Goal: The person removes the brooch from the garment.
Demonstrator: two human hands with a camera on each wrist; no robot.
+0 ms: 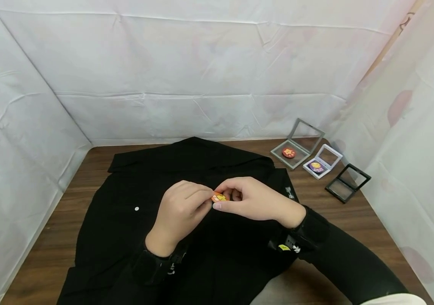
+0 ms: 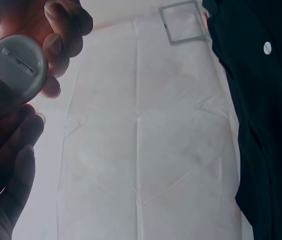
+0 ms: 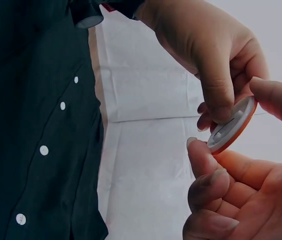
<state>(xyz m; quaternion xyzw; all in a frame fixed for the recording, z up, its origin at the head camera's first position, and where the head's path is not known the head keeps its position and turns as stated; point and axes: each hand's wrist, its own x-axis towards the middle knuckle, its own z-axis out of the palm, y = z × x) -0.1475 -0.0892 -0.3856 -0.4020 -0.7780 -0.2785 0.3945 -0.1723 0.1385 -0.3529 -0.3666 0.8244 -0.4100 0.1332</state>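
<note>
A round pin badge (image 1: 219,197) with an orange and yellow front is held up between both hands over a black shirt (image 1: 117,237). Its pale back with a closed-looking pin (image 2: 19,61) shows in the left wrist view. The right hand (image 1: 255,198) grips the badge by its rim between thumb and fingers. From the other side, the left hand (image 1: 180,212) pinches it, its thumb (image 3: 220,102) lying on the back near the pin. In the right wrist view the badge is tilted, orange rim downward.
Several white buttons (image 3: 44,150) run down the spread shirt. At the back right of the wooden table (image 1: 365,228) stand an open grey case (image 1: 301,163) with a red badge (image 1: 288,152), a white case (image 1: 333,154) with a purple badge (image 1: 316,167), and an open black case (image 1: 338,190).
</note>
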